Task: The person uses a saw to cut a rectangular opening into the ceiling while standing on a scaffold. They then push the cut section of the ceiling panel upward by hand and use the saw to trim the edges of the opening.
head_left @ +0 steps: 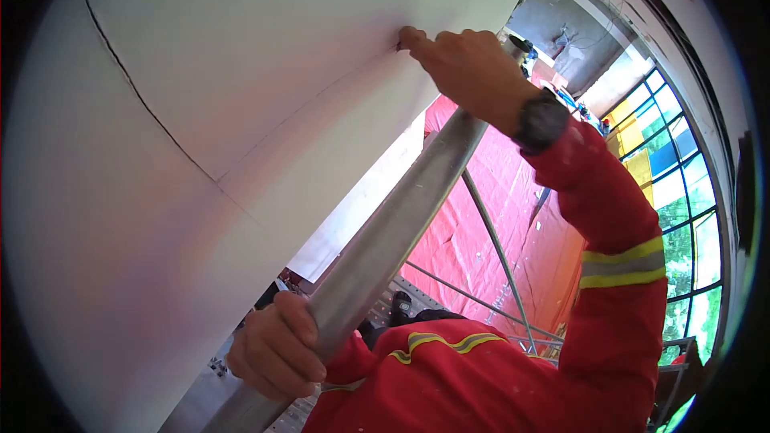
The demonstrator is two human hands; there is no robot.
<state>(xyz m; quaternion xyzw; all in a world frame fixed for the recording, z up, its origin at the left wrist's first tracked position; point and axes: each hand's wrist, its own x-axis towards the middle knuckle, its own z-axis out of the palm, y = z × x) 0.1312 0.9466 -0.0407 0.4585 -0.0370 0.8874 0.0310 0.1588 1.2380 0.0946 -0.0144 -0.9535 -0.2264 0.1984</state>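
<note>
My right hand (461, 64), with a dark watch on its wrist, reaches up to a large white panel (265, 64). Its fingers are closed and pressed together against the panel's surface; whatever they pinch is too small and hidden to name. A thin faint line (305, 104) runs across the panel to these fingertips. Lower down, my left hand (277, 345) is wrapped round a thick grey metal pipe (401, 208), which slants along the panel's edge beneath my right forearm.
A dark, curved line (136, 88) crosses the panel at the left. Thin metal braces (497, 248) stand beyond the pipe, over red sheeting (465, 216). My shoe (401, 302) shows on a metal platform. A window with coloured panes (670, 160) lies at the right.
</note>
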